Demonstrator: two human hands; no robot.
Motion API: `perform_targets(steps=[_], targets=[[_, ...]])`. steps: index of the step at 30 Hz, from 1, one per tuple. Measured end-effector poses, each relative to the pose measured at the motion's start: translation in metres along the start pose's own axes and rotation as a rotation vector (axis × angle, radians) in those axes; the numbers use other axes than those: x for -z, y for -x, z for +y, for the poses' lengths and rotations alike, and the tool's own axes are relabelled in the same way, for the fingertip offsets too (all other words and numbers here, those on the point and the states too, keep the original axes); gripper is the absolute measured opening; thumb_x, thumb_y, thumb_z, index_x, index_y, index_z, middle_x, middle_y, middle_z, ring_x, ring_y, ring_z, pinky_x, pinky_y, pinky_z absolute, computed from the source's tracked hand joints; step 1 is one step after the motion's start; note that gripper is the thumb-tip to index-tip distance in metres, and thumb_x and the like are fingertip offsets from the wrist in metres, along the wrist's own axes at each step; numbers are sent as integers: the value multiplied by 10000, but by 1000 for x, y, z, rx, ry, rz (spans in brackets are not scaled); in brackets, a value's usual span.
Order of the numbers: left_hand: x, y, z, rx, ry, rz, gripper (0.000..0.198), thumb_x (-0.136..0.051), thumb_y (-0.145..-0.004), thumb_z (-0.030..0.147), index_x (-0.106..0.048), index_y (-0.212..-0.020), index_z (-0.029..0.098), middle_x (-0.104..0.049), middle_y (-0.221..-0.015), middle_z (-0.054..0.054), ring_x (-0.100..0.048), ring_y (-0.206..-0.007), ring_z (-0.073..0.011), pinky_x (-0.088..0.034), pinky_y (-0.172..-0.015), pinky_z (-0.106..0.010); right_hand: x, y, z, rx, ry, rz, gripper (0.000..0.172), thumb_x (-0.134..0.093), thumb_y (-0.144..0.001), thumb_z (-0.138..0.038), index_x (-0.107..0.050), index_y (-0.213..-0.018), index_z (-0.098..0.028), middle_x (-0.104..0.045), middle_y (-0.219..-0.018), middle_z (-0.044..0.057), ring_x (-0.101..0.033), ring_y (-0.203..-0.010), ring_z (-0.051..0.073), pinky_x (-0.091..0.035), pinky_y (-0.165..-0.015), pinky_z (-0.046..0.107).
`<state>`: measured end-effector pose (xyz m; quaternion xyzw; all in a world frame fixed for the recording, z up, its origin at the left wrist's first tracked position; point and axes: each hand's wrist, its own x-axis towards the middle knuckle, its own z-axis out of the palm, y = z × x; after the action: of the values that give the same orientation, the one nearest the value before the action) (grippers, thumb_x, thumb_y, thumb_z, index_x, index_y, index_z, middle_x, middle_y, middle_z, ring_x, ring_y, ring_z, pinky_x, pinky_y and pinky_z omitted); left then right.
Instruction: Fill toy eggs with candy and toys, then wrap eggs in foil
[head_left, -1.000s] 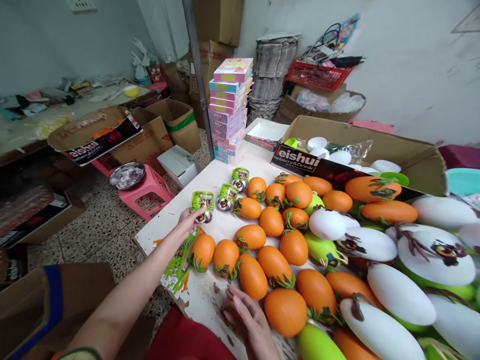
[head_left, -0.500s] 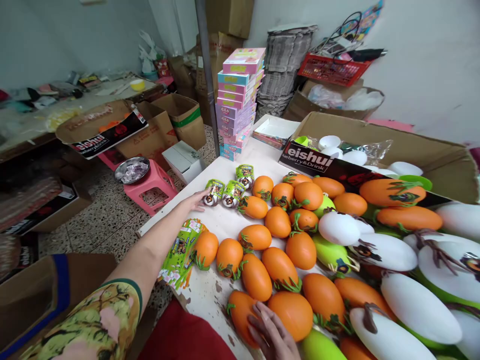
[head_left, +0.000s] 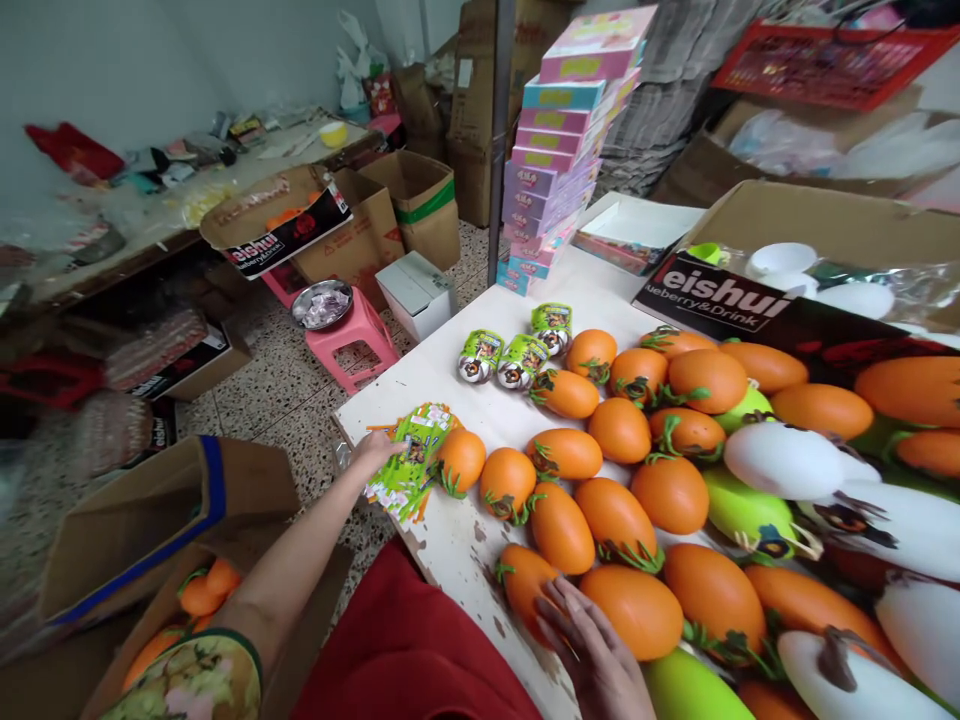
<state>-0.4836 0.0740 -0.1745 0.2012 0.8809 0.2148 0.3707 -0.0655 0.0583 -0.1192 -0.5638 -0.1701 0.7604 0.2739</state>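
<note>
My left hand [head_left: 377, 452] is at a pile of green printed plastic wrappers [head_left: 411, 465] on the table's left edge. Its thumb lies over the wrappers; the other fingers are mostly hidden. My right hand [head_left: 592, 640] rests with outstretched fingers against an orange egg-shaped toy [head_left: 525, 585] with green strands, beside a larger orange egg [head_left: 634, 612]. Many similar orange eggs cover the table, among white eggs [head_left: 784, 460] and lime-green ones [head_left: 750, 510]. Beyond the wrappers stand three small white eggs in green printed wrappers [head_left: 523, 362].
A black-sided carton [head_left: 720, 300] with cups and plastic is at the back right. Stacked pink and purple boxes [head_left: 551, 180] stand beside a metal post [head_left: 501, 140]. Left of the table are a pink stool [head_left: 352, 345] with a metal bowl [head_left: 321, 305] and an open carton [head_left: 247, 490].
My left hand has moved back from the small wrapped eggs to the wrapper pile. My right hand stays on the orange egg. The view has turned left and down.
</note>
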Motion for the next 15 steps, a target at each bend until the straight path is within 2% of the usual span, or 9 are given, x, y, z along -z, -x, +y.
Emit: perform_targets(steps=[4,6,9,15], targets=[[-20,-9,-11,-23,-147,110,299,-676,-813,397,-574,-644,172,-608,-642,11,-605,-714,-169,-414,-674,-277,-12,1,-1,-9,19,-8,631,-870,-596,-536,-689,-1081,-176,-690,-1234,103,-632,-1160,320,-527,-994,447],[-23,-12,-12,-36,-189,133,314,-648,-842,429,-609,-678,164,-647,-703,-14,-621,-736,-174,-419,-669,-281,-17,3,0,-13,20,-6,641,-879,-573,-542,-694,-1071,-183,-695,-1220,94,-640,-1137,305,-545,-958,423],[-25,-12,-12,-46,-232,155,332,-689,-802,481,-655,-735,158,-684,-782,-52,-649,-812,-210,-432,-660,-286,-22,5,3,14,17,-1,615,-891,-542,-543,-717,-1011,-187,-698,-1208,79,-648,-1107,288,-560,-918,389],[-26,-10,-11,-66,-300,151,279,-592,-934,388,-640,-1075,152,-666,-1054,-63,-651,-931,-188,-546,-826,-377,-26,14,5,32,25,-4,576,-901,-520,-534,-747,-963,-200,-727,-1115,57,-680,-1002,246,-573,-861,338]])
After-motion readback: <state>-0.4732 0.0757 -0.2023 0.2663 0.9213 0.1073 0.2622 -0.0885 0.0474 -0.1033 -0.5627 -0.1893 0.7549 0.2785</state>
